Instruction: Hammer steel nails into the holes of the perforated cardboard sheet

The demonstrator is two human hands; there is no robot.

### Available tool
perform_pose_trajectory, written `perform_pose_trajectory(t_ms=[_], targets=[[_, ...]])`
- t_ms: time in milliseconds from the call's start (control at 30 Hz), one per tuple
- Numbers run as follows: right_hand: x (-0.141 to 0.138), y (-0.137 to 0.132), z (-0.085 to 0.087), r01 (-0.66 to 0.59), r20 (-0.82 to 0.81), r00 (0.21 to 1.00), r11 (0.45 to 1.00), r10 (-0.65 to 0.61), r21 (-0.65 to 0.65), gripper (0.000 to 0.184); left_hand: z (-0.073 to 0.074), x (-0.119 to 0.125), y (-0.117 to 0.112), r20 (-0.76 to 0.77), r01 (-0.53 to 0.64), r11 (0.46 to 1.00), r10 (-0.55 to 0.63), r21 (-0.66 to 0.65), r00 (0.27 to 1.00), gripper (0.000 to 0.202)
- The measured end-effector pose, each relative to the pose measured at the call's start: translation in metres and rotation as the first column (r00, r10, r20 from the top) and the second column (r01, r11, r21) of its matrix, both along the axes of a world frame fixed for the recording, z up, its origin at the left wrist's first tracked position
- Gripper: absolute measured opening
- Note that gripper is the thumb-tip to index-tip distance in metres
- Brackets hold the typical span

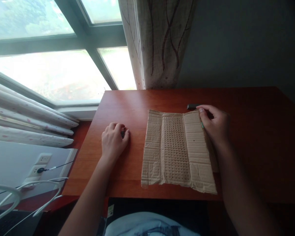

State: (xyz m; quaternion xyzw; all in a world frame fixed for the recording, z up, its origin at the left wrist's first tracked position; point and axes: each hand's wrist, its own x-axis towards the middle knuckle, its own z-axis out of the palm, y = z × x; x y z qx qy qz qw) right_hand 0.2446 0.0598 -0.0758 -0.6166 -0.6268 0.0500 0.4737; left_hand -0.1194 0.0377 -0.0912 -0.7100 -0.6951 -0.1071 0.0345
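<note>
A creased piece of brown cardboard (177,150) lies flat on the red-brown table (255,137), its middle strip punched with rows of small holes. My right hand (215,126) rests on its right edge, fingers curled, with a small green thing showing under the thumb. Just beyond the fingertips lies a small dark object (192,106). My left hand (114,139) sits on the table left of the cardboard, fingers closed round a small dark item I cannot make out.
A patterned curtain (159,42) hangs behind the table beside a large window (51,65). At the lower left are wall sockets (40,164) with a plugged cable and white cords (27,193). The table's left edge drops off near my left forearm.
</note>
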Motion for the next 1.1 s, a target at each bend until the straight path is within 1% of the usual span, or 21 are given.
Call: perform_pose_trajectory(t_ms=[100,300,467,600,767,1100], targets=[[0.0,0.0,-0.001,-0.013,0.0,1.0,1.0,0.013,0.009,0.018,-0.001,0.007,0.003,-0.047,-0.05,0.999,0.05,0.004,0.998,0.03],[0.001,0.0,0.0,0.009,-0.003,1.0,1.0,-0.009,0.003,0.018,-0.003,0.009,-0.001,-0.069,-0.081,0.997,0.082,0.019,0.994,0.032],[0.002,-0.001,0.0,0.008,0.004,1.0,1.0,-0.008,-0.007,0.02,-0.003,0.005,-0.003,-0.054,-0.089,0.996,0.09,0.018,0.994,0.034],[0.002,0.0,0.0,0.0,-0.003,1.0,1.0,0.0,-0.002,0.019,-0.002,0.007,0.004,-0.037,-0.089,0.996,0.089,0.022,0.995,0.037],[0.002,-0.001,-0.001,0.008,-0.008,1.0,1.0,-0.008,-0.009,0.019,0.001,0.01,0.011,-0.055,-0.116,0.993,0.116,0.008,0.992,0.038],[0.002,-0.001,0.001,0.008,0.004,1.0,1.0,-0.008,-0.01,0.02,0.0,0.004,0.009,-0.02,-0.152,0.988,0.152,-0.012,0.988,0.041]])
